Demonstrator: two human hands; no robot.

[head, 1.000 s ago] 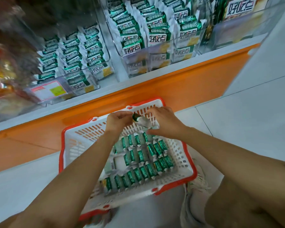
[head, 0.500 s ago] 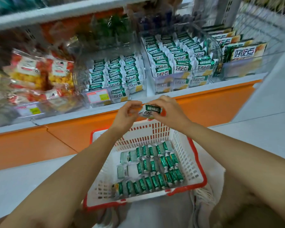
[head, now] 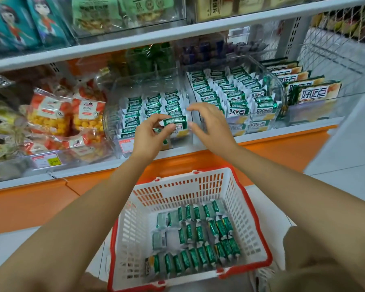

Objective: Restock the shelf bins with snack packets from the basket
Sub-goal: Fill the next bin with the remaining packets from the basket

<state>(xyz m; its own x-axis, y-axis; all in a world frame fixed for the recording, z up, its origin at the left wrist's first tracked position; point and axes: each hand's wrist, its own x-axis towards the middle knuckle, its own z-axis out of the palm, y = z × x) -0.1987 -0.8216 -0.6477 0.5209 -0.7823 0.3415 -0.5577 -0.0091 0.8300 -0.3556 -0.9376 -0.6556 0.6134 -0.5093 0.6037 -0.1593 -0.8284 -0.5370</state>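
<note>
Fingers of the left hand [head: 150,133] pinch a packet [head: 175,122], risen from the six-o'clock basket [head: 177,182] to the twelve-o'clock bin [head: 118,89]; right hand [head: 211,125] has let go, fingers apart: insertion looks next.

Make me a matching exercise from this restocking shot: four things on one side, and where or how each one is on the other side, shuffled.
Things
1. left hand
2. right hand
3. basket
4. bags of yellow snack balls

States or places
A. on the floor below the shelf, with rows of packets inside
B. pinches a green packet in front of the clear bin
C. open, fingers spread, gripping nothing
D. on the shelf, left of the clear bin

Pairs: 1-B, 2-C, 3-A, 4-D
</note>
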